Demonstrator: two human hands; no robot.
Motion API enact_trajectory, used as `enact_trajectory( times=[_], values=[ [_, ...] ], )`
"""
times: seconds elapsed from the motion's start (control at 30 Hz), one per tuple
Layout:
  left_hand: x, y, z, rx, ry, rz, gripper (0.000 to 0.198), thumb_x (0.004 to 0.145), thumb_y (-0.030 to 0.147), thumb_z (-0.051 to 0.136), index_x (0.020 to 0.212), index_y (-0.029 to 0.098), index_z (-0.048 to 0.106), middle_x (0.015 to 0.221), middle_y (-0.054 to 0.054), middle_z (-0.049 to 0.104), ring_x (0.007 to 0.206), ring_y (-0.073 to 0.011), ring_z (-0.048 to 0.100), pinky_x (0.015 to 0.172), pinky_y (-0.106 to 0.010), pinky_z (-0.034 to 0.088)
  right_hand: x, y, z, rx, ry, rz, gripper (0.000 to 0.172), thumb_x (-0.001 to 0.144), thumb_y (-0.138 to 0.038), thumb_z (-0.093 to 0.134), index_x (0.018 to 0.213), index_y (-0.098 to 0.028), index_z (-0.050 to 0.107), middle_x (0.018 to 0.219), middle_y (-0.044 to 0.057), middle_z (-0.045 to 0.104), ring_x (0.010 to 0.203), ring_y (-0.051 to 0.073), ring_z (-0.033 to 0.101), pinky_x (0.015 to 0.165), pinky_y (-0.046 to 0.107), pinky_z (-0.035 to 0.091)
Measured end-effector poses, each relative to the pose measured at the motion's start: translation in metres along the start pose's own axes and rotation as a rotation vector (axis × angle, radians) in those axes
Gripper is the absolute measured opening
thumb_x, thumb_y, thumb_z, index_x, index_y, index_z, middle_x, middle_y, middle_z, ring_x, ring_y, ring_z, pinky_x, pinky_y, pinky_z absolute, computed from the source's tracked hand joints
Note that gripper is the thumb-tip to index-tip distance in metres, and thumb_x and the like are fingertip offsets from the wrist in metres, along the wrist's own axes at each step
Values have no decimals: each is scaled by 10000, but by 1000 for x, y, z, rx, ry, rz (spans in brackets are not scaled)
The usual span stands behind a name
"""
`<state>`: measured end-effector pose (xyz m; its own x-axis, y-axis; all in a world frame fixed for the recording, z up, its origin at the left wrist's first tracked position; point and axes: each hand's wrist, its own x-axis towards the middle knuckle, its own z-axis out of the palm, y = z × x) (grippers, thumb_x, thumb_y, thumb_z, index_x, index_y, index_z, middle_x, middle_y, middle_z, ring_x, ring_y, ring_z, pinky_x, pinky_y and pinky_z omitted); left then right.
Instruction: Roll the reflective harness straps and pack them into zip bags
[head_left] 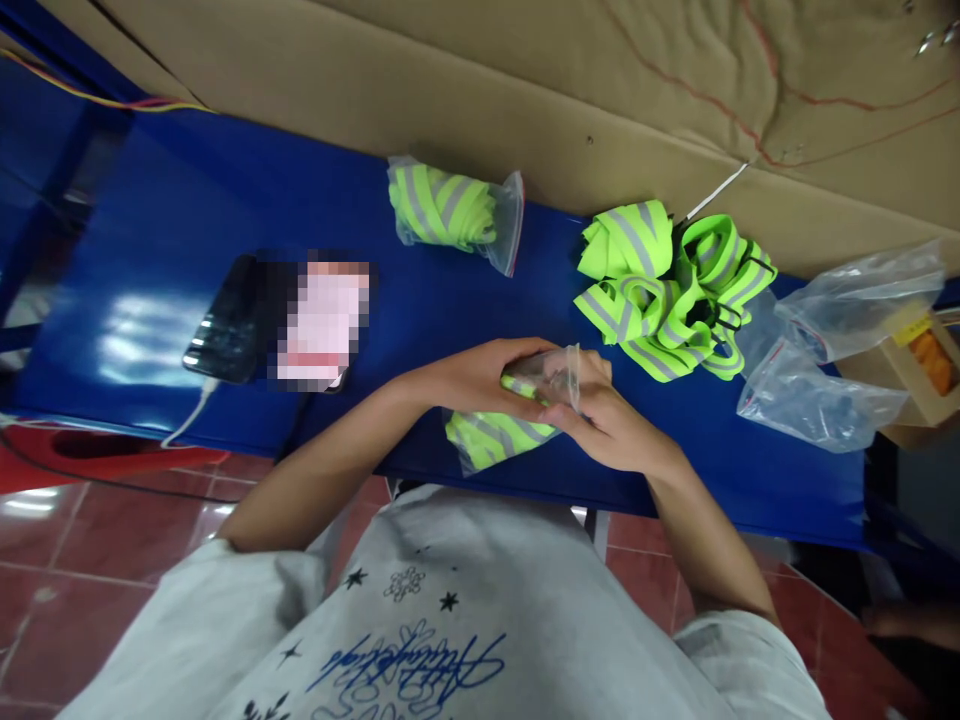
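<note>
Close to the table's front edge, a clear zip bag holds a neon yellow-green strap with a grey stripe. My left hand wraps over the bag's upper side, its fingers closed around it. From the other side, my right hand grips the bag's open-looking end, thumb pressed on the plastic. Part of the strap shows between the hands; the rest there is hidden by my fingers. Beyond them lies another bagged strap roll. To the right sits a pile of loose reflective straps with black buckles.
Several clear zip bags lie on the right, beside a cardboard box. At left are a black phone-like device with a white cable and a pixelated screen. A brown cloth-like panel borders the blue table.
</note>
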<state>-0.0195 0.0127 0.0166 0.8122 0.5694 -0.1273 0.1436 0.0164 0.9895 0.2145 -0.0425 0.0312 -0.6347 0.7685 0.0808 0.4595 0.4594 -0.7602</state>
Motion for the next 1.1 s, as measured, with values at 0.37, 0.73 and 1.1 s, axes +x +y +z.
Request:
enact_trajectory(
  times=[0.37, 0.73, 1.1],
  values=[
    [4, -7, 2, -402, 317, -88, 624, 717, 284, 956, 1244, 195, 634, 1119, -35, 764, 997, -159, 727, 872, -257, 554, -13, 13, -10, 108, 240, -1, 469, 973, -321, 786, 1430, -329, 679, 1346, 44, 766, 1286, 254, 684, 1125, 463, 511],
    [10, -5, -8, -408, 190, -266, 457, 778, 531, 900, 1077, 192, 829, 993, -28, 802, 849, -142, 699, 784, -247, 497, -15, 13, 2, 19, 234, 38, 607, 1083, -197, 587, 1639, -373, 418, 1232, 12, 821, 1344, 238, 703, 1257, 547, 372],
    [3, -11, 0, -477, 322, -29, 549, 778, 306, 935, 1235, 196, 651, 910, 18, 737, 801, -113, 699, 753, -218, 538, -8, 6, 14, 23, 189, -13, 744, 1045, -186, 630, 1704, -368, 338, 1538, 59, 664, 1420, 244, 649, 1204, 505, 530]
  ],
)
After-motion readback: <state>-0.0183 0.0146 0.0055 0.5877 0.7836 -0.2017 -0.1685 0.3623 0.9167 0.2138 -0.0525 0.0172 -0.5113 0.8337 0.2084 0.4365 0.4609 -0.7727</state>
